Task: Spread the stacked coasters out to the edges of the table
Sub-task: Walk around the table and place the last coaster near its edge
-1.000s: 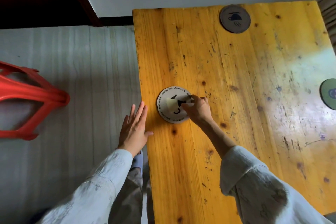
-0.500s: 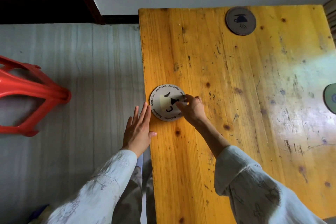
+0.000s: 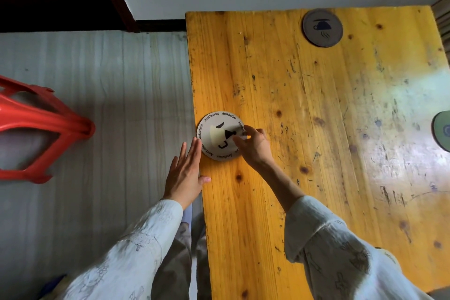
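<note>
1. Table (image 3: 316, 129), yellow wood and pretty scuffed, fills the right side of the room view; grey plank floor (image 3: 97, 105) on the left.
2. White coaster (image 3: 216, 137) with a black cup print and "Aesthetics" lettering sits at the table's 9 o'clock edge, its rim right at the lip.
3. Right hand (image 3: 253, 145) is on the coaster's 3 o'clock side, fingertips (image 3: 239, 140) pressed down on its face, not wrapped around anything.
4. Left hand (image 3: 186, 173) is flat and loose against the table's side edge, fingers touching the coaster's rim at about 8 o'clock, thumb on the tabletop.
5. Grey coaster (image 3: 322, 27) lies near the 12 o'clock edge.
6. Green coaster (image 3: 443, 133) is at 3 o'clock, half cut off by the frame.
7. Red stool (image 3: 36, 129) on the floor way out at 9 o'clock.
</note>
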A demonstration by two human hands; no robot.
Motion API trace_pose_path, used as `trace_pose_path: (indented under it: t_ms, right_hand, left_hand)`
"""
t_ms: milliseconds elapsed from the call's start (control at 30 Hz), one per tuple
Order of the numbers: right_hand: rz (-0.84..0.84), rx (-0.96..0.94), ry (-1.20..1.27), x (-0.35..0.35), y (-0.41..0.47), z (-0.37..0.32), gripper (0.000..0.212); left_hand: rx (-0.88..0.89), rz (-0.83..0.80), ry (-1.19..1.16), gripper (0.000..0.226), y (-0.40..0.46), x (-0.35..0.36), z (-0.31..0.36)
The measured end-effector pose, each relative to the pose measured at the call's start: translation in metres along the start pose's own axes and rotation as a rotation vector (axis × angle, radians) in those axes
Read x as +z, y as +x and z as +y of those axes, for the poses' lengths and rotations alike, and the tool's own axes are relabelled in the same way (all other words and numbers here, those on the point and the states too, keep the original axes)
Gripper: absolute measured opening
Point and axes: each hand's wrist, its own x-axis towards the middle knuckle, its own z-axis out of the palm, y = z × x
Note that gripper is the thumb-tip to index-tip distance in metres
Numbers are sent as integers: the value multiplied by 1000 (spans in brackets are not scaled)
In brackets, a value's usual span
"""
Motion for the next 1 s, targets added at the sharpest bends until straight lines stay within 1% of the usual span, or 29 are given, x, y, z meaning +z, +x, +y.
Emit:
trace_pose_path:
  t_ms: [300, 467, 533, 600, 667, 733, 800, 900, 1000]
  right_hand:
    - [14, -27, -6, 2, -3, 4, 48]
    - [79, -87, -158, -5, -17, 25, 46]
    - [71, -88, -264, -10, -27, 43, 52]
    - [60, -44, -382, -17, -37, 64, 64]
    - [49, 14, -460, -22, -48, 84, 74]
    - [47, 54, -509, -25, -58, 103, 83]
    - [49, 89, -539, -26, -68, 119, 89]
    - [56, 115, -545, -24, -77, 136, 95]
    - [41, 100, -529, -24, -75, 139, 97]
  left_hand:
    - [-9, -2, 76, 93, 0, 0, 2]
    - [4, 34, 213, 87, -2, 1, 9]
    - [36, 58, 286, 83, -4, 3, 14]
    - [105, 59, 361, 80, -7, 8, 19]
    - [168, 26, 410, 81, -12, 16, 25]
    - [204, -52, 415, 82, -17, 24, 32]
    - [243, -151, 428, 92, -20, 34, 39]
    - [275, -263, 524, 107, -24, 47, 47]
    - [247, -308, 608, 109, -23, 51, 49]
